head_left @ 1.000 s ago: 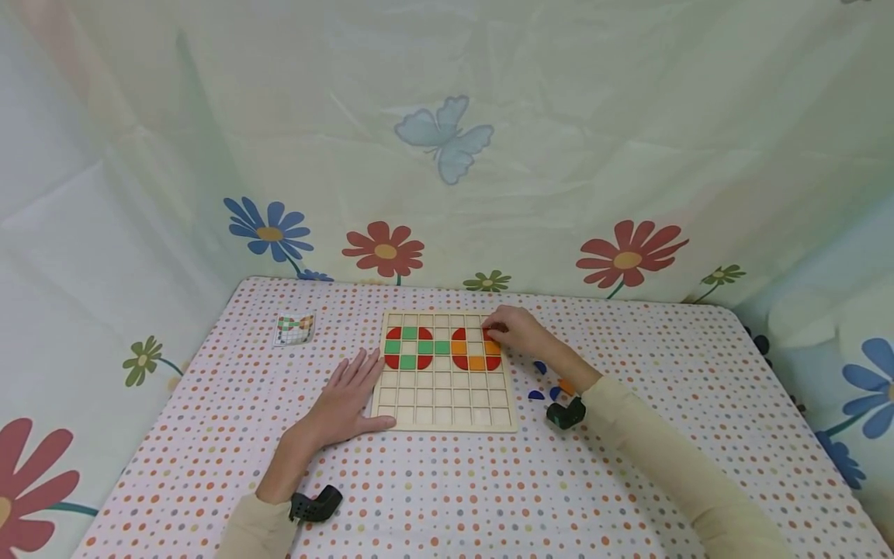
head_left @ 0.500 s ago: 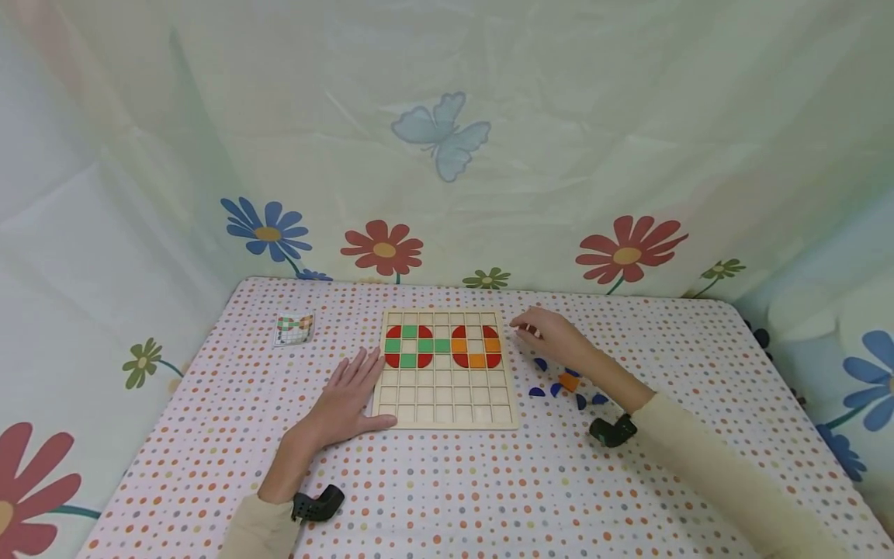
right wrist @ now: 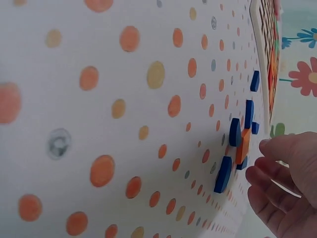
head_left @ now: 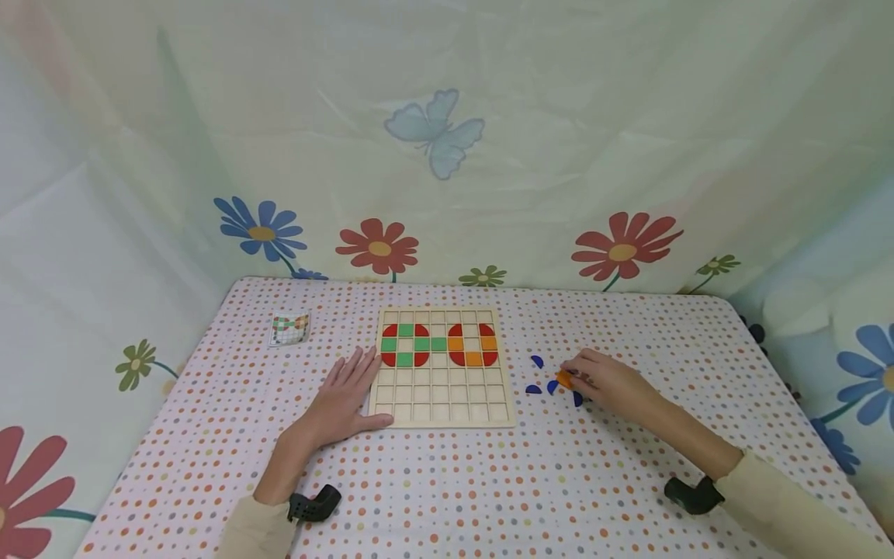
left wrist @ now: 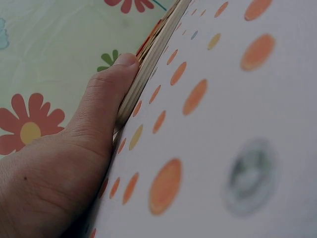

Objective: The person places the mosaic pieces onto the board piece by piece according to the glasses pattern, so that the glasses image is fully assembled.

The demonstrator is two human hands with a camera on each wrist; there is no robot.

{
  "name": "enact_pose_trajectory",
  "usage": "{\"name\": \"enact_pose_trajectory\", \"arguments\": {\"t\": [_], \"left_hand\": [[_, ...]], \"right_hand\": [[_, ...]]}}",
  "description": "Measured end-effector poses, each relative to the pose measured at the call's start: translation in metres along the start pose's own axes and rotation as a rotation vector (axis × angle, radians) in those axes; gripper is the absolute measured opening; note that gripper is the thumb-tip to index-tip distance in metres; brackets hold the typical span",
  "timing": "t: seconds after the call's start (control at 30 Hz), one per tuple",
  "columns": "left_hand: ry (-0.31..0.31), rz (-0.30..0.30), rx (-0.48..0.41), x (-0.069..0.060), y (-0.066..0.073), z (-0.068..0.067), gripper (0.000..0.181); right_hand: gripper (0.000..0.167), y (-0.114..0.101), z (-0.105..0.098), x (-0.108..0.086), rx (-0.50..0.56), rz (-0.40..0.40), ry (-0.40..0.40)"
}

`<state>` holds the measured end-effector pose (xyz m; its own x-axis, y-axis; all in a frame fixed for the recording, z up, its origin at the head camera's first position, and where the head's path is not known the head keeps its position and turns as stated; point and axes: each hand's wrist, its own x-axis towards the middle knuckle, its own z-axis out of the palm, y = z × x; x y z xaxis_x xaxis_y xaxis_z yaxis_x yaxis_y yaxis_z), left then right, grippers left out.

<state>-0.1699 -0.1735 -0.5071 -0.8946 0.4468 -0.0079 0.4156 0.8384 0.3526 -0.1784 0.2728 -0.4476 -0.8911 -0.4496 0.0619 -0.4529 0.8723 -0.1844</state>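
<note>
The table [head_left: 447,497] bears a board [head_left: 441,394]. From the board's centre, the left hand [head_left: 341,402] rests near nine o'clock, fingers straight and spread, touching its edge; the right hand [head_left: 608,383], at three, is loosely curled, gripping nothing. A card [head_left: 289,329] lies toward ten. Tiles [head_left: 438,344] fill cells toward twelve. An orange piece [head_left: 563,379] lies at three, just beside the right hand; blue pieces [head_left: 533,389] lie about it.

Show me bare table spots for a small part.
Free: in front of the board, between the sleeves; between card and board, beyond the left hand; far right of the table, past the right hand. Crowded: just right of the board, blue pieces bunched around the orange piece.
</note>
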Motion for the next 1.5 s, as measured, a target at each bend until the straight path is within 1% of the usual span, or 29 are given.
{"name": "enact_pose_trajectory", "arguments": {"t": [0.07,0.23,0.47,0.57,0.83,0.97,1.1,1.27,1.33,1.43,1.5], "left_hand": [[0.000,0.002,-0.004,0.000,0.000,0.000,0.105],[0.002,0.007,-0.010,0.000,-0.001,0.000,0.104],[-0.002,0.007,-0.012,0.001,-0.001,0.000,0.104],[-0.007,-0.001,-0.013,0.001,-0.001,0.000,0.105],[0.003,0.001,-0.014,0.001,-0.001,0.000,0.105],[0.005,0.005,-0.015,0.001,-0.002,0.001,0.105],[0.005,0.014,-0.020,0.000,-0.002,0.002,0.104],[0.008,0.017,-0.031,0.000,-0.002,0.001,0.104],[0.008,0.016,-0.036,-0.001,-0.002,0.000,0.104],[0.005,0.015,-0.037,0.000,-0.002,-0.001,0.104],[0.004,0.015,-0.034,0.000,-0.001,-0.001,0.104]], "right_hand": [[0.021,0.002,0.001,-0.002,0.004,0.002,0.008],[0.022,0.003,0.001,-0.006,0.002,-0.024,0.024],[0.027,-0.001,0.002,-0.002,-0.036,-0.011,-0.013],[0.028,-0.002,0.004,-0.001,-0.056,-0.023,-0.014],[0.029,0.000,0.005,0.000,-0.040,-0.074,-0.001],[0.029,0.003,0.006,0.000,-0.074,-0.103,-0.009],[0.027,0.004,0.005,0.002,-0.103,-0.093,-0.025],[0.023,0.003,0.002,0.003,-0.128,-0.099,-0.009],[0.019,0.003,0.000,0.004,-0.122,-0.096,-0.024],[0.014,0.002,-0.005,0.004,-0.043,-0.057,-0.061],[0.010,0.001,-0.008,0.004,0.001,-0.056,-0.047]]}}
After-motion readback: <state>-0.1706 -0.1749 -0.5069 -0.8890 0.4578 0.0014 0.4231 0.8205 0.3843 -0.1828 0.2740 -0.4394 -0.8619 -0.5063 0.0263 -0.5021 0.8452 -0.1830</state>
